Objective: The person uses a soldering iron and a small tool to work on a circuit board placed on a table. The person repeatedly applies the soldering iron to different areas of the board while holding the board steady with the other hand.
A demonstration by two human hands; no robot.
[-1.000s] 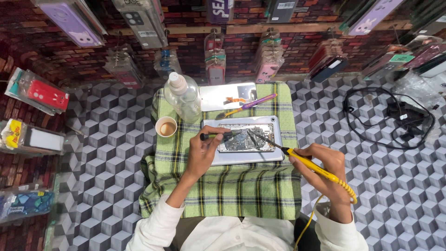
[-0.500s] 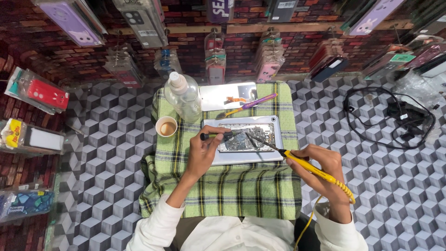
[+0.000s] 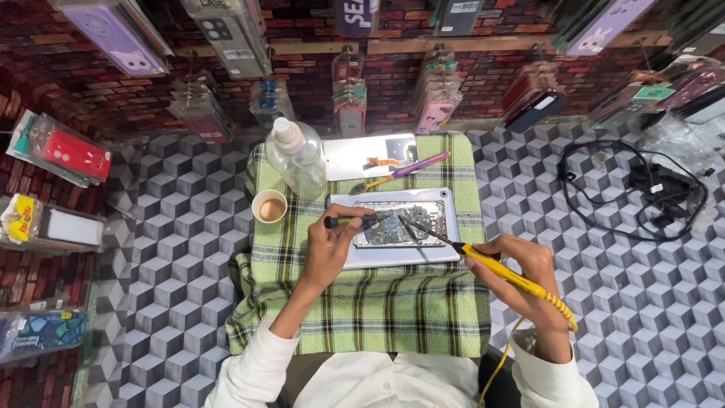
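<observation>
An opened phone with its circuit board showing lies on a pale tray on a green plaid cloth. My left hand holds a thin black tool whose tip rests on the phone's left part. My right hand grips a yellow-handled soldering iron, its dark tip reaching up-left onto the board. The iron's yellow cord runs down past my right wrist.
A clear plastic bottle, a small paper cup, a purple-handled tool and a shiny panel sit on the cloth's far part. A black cable bundle lies at right. Packaged phone cases hang and lie around.
The soldering iron's handle has shifted slightly; both hands stay over the phone in nearly the same pose.
</observation>
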